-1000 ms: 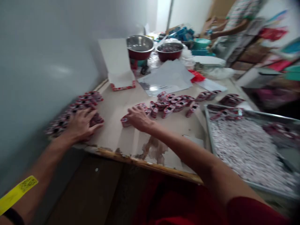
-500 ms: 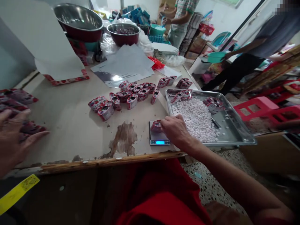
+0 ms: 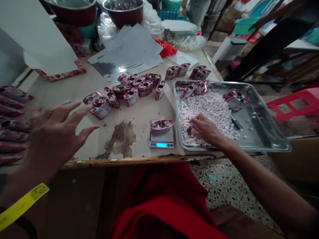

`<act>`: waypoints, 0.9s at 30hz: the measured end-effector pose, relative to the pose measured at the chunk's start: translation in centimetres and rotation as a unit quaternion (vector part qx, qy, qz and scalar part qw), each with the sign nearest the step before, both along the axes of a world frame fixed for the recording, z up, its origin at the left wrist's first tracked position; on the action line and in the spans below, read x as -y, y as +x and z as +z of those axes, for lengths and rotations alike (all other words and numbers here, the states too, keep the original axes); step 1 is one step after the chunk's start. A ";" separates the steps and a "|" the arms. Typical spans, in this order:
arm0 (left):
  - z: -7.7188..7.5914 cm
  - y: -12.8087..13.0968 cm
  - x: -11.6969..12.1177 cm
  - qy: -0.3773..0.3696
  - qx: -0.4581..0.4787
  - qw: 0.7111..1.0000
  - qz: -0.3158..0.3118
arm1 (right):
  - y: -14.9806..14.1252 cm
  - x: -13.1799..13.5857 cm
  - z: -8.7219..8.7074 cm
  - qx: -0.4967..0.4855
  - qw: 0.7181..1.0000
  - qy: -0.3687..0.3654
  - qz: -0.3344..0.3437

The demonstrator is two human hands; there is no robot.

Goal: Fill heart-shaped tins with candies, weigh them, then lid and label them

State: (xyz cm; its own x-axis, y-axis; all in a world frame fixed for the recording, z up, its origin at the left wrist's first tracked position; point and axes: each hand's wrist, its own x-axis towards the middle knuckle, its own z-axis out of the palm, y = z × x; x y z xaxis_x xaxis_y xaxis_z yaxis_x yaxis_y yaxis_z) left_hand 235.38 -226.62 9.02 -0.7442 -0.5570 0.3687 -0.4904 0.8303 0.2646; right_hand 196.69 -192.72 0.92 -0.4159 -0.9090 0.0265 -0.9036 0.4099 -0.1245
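My left hand (image 3: pixel 53 131), palm down with fingers spread, hovers over the left of the table, holding nothing. It is between a stack of flat red printed packets (image 3: pixel 12 135) and a group of opened red packets (image 3: pixel 101 108). My right hand (image 3: pixel 205 130) is over the pile of small white pellets (image 3: pixel 211 104) in a metal tray (image 3: pixel 270 142). Its fingers curl down into the pellets; the fingertips are partly hidden. On a small digital scale (image 3: pixel 161 141) with a lit blue display stands one red packet (image 3: pixel 161 126), its round opening facing up. Neither hand touches it.
More packets (image 3: pixel 229 96) and a dark narrow object (image 3: pixel 236 122) lie in the tray. Behind are silvery sheets (image 3: pixel 129 49), a red bowl (image 3: pixel 123 15) and a white box flap (image 3: pixel 47 43). A red stool (image 3: pixel 296 101) stands right; another person's arm shows upper right.
My right hand has let go of the packet on the scale and moved right into the pellets. My left hand has left the packet stack and moved right. The view has tilted down.
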 end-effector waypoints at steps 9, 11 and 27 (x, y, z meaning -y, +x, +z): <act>-1.6 -6.4 -4.6 -0.049 -0.002 0.993 -0.109 | -3.4 -0.5 3.0 0.520 0.811 -0.170 -0.206; -2.1 -7.2 -5.9 0.009 -0.016 0.994 -0.111 | -3.4 -1.1 3.3 0.603 0.717 -0.217 -0.272; -7.6 -13.8 -11.6 0.331 -0.080 0.938 -0.067 | -1.2 0.4 3.6 0.627 0.698 -0.245 -0.244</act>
State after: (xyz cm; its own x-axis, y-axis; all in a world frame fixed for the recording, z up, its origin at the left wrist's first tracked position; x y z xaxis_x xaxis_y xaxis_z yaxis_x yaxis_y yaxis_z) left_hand 221.58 -214.99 1.46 -0.7884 -0.6091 0.0865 -0.3046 0.5087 0.8053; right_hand 195.51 -193.13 4.49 -0.6481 -0.6607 -0.3788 0.2740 0.2618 -0.9254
